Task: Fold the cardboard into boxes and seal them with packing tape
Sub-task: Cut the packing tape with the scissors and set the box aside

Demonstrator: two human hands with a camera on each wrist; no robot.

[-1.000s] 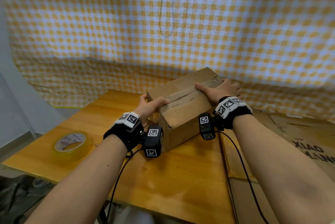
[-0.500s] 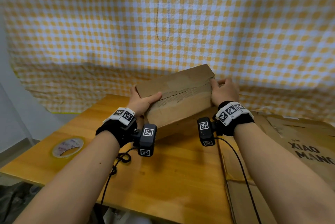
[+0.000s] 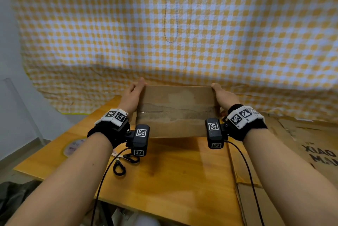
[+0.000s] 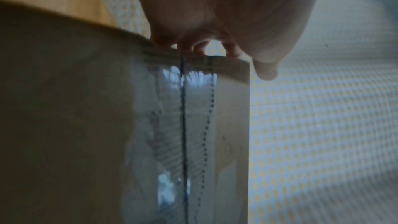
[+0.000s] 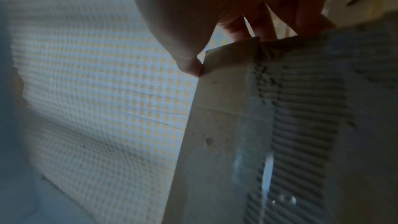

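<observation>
**Box lifted and squared to you, one hand on each end**

You hold the cardboard box [image 3: 175, 110] in the middle of the frame, clear of the wooden table [image 3: 173, 167], its taped seam [image 3: 175, 114] facing you. Its long axis runs left to right across the picture. Your left hand [image 3: 130, 97] clasps the left end and your right hand [image 3: 224, 96] the right end, thumbs along the top edge; in the wrist views the fingers [image 4: 231, 49] wrap behind the far side. Both hands sit level and equally near, so either can lead the next turn. That turn, I judge, is a roll about the long axis to bring an untaped face up.

Half a second ago the box was tilted, its right corner higher; a second ago it rested on the table under your flat right palm. Now it is level and raised. The tape roll [image 3: 73, 147] lies at lower left, partly hidden behind your left wrist, nearer that hand.
</observation>
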